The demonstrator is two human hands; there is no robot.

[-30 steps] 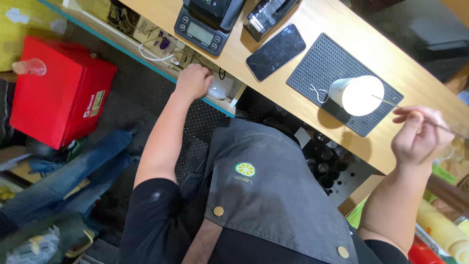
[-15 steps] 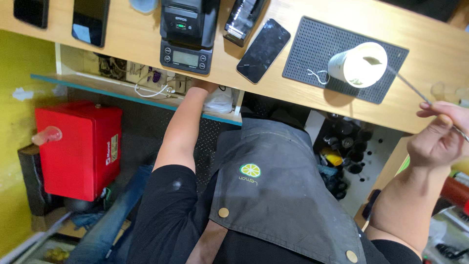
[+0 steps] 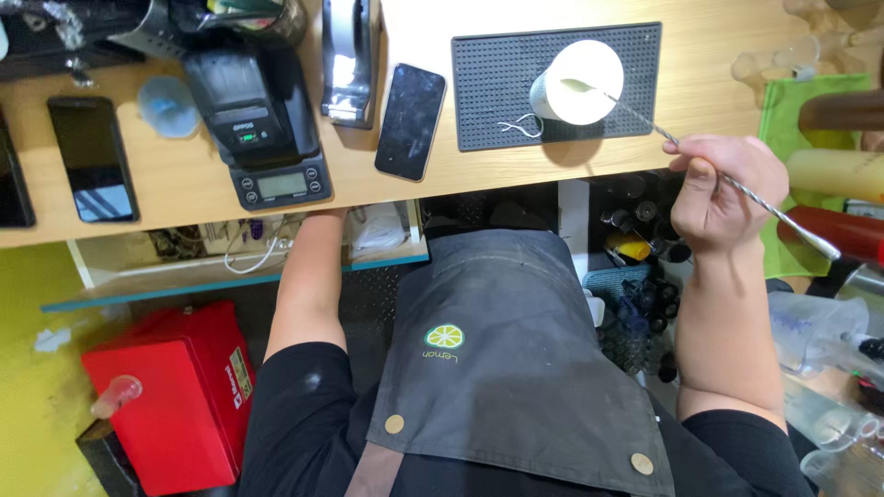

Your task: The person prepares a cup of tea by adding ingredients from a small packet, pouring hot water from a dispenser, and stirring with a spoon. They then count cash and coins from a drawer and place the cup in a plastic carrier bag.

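Over the bench (image 3: 184,198):
Right hand (image 3: 716,190): grip closed on long spoon (image 3: 700,158), bowl inside white cup (image 3: 578,83).
Left hand: hidden under bench, grip undeterminable.

Pale wood, black gear and bright red and yellow below.

The light tan wooden bench (image 3: 184,189) carries a black rubber mat studded with a fine grid of dots (image 3: 488,92), and on it a white round cup (image 3: 578,83) with a silver twisted-stem metal bar spoon (image 3: 737,179) reaching into it. A black glossy phone (image 3: 411,121) lies beside a black scale with a grey screen (image 3: 281,184). The dark grey apron (image 3: 516,359) bears a small yellow-green lemon-slice badge and brass-coloured studs over a black shirt. Under the bench sits a bright red box (image 3: 175,396) against a yellow wall (image 3: 28,368); a green cloth (image 3: 783,110) lies at the right edge.
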